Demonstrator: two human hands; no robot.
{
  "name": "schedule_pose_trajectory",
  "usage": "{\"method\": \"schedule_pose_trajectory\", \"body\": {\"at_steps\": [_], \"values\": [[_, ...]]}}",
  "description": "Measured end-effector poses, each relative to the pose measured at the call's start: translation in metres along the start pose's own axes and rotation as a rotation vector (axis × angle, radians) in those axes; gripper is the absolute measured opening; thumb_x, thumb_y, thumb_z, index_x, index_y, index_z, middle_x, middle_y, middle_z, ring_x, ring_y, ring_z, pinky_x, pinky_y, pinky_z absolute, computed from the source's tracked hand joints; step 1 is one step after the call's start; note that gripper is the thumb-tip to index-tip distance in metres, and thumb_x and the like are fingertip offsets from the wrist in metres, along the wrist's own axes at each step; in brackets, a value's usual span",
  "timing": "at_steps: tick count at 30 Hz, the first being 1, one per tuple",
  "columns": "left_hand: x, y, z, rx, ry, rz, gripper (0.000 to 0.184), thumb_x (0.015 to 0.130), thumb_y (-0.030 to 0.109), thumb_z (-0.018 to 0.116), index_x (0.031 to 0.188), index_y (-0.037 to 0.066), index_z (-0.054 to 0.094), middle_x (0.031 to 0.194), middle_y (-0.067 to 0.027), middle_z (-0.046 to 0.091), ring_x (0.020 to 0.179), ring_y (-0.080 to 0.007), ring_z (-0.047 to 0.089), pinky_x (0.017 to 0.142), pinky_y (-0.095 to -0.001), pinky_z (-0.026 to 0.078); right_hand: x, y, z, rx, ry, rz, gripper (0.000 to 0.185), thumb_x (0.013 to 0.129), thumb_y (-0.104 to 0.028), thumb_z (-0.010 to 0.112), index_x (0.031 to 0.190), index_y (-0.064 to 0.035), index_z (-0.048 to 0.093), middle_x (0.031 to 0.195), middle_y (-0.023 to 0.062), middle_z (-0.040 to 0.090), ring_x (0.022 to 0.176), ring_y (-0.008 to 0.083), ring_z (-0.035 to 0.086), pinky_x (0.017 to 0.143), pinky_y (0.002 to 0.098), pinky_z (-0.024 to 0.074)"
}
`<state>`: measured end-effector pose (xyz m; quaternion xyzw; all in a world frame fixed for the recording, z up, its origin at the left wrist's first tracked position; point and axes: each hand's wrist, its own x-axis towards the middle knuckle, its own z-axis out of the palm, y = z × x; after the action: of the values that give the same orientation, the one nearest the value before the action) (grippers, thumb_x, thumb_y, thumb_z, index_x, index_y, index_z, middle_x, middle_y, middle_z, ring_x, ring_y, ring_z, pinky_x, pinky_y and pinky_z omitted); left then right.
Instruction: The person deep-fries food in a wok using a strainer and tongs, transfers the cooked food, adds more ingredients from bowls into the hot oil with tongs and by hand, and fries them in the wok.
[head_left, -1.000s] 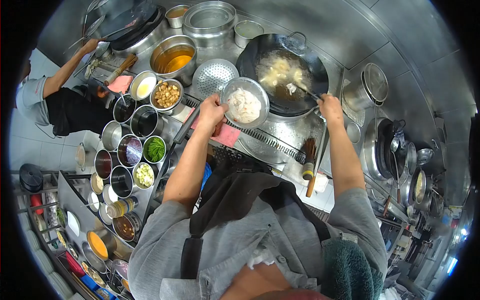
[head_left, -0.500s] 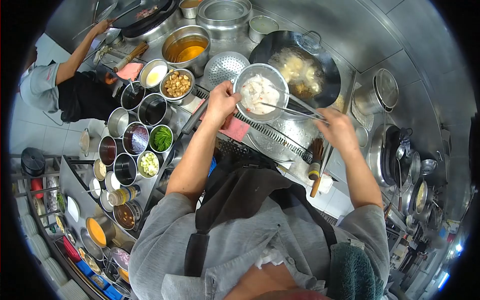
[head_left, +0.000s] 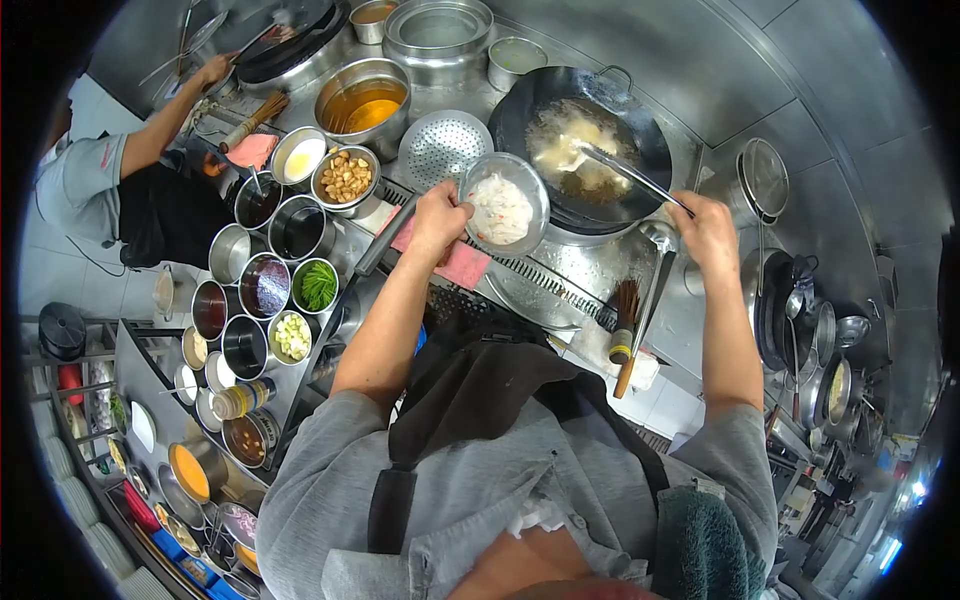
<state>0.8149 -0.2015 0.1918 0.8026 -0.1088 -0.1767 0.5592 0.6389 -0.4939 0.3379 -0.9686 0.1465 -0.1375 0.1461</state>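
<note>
My left hand (head_left: 440,220) grips the rim of a metal bowl (head_left: 540,222), tilted a little towards me. Pale, wet, coated pieces of food (head_left: 500,208) lie in the bowl. To the right, my right hand (head_left: 708,232) is closed round metal tongs (head_left: 640,178). Their tips reach into the dark wok (head_left: 520,115), where pale pieces (head_left: 590,150) fry in bubbling oil. What exactly the tips hold is blurred.
A perforated strainer (head_left: 440,148) lies left of the wok, near a pot of amber liquid (head_left: 372,112). Several seasoning pots (head_left: 302,228) stand at left. A ladle (head_left: 655,290) and a bamboo brush (head_left: 624,320) lie at the front. Another person (head_left: 150,190) works at far left.
My right hand has swung the tongs from the bowl up and over into the wok. The bowl in my left hand has shifted slightly left and down.
</note>
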Motion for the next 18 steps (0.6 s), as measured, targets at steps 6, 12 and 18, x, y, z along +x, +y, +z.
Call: {"method": "schedule_pose_trajectory", "body": {"at_steps": [6, 12, 18], "values": [[0.001, -0.01, -0.001, -0.055, 0.002, -0.019, 0.016, 0.072, 0.002, 0.06, 0.068, 0.003, 0.045, 0.051, -0.0063, 0.05, 0.04, -0.0151, 0.051, 0.038, -0.0315, 0.038, 0.023, 0.04, 0.078, -0.269, -0.178, 0.088, 0.019, 0.08, -0.017, 0.063, 0.093, -0.0029, 0.066, 0.089, 0.0212, 0.064, 0.084, 0.0395, 0.061, 0.075, 0.0444, 0.048], [-0.004, -0.01, -0.014, -0.231, 0.019, -0.087, 0.016, 0.072, 0.002, 0.059, 0.066, 0.003, 0.044, 0.052, -0.007, 0.051, 0.041, -0.0152, 0.05, 0.038, -0.0316, 0.039, 0.019, 0.015, 0.039, -0.105, 0.085, -0.017, 0.023, 0.081, -0.017, 0.063, 0.098, -0.0016, 0.063, 0.091, 0.0207, 0.064, 0.087, 0.0394, 0.061, 0.075, 0.0442, 0.0482], [-0.01, 0.012, -0.018, -0.234, 0.03, 0.046, 0.017, 0.073, 0.002, 0.059, 0.066, 0.002, 0.044, 0.054, -0.0053, 0.051, 0.044, -0.0128, 0.052, 0.041, -0.0288, 0.041, -0.02, -0.035, 0.01, 0.013, -0.086, -0.259, 0.023, 0.081, -0.016, 0.062, 0.099, -0.0011, 0.063, 0.092, 0.0172, 0.064, 0.081, 0.0354, 0.062, 0.072, 0.0414, 0.0496]]}}
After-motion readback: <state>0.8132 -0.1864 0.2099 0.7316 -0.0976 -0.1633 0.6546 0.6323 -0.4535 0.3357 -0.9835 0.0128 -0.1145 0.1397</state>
